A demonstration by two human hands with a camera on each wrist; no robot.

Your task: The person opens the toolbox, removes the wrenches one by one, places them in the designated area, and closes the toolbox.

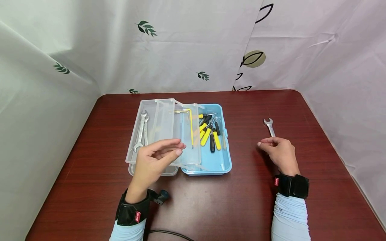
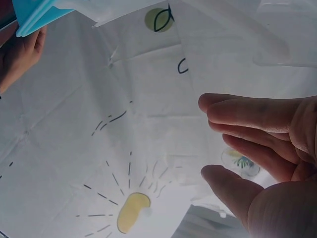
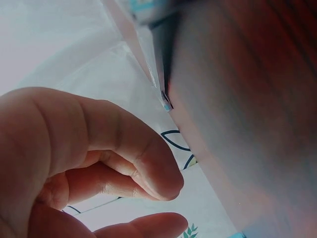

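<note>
Your left hand point(image 1: 155, 157) hovers with relaxed, empty fingers over the clear tray point(image 1: 164, 134) of the blue toolbox point(image 1: 215, 160). Your right hand point(image 1: 278, 152), at 3 o'clock from it, rests on the counter point(image 1: 241, 201), fingers loosely bent, touching the wrench point(image 1: 269, 126) handle.

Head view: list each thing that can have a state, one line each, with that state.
Toolbox: open, blue base on the table.
Clear lid: swung open to the left.
Clear tray: resting across the toolbox.
Screwdrivers: lying loose in the base.
Wrench: flat on the table, outside the toolbox.
Left hand: open, holding nothing, over the tray.
Right hand: at the wrench's near end; grip unclear.
</note>
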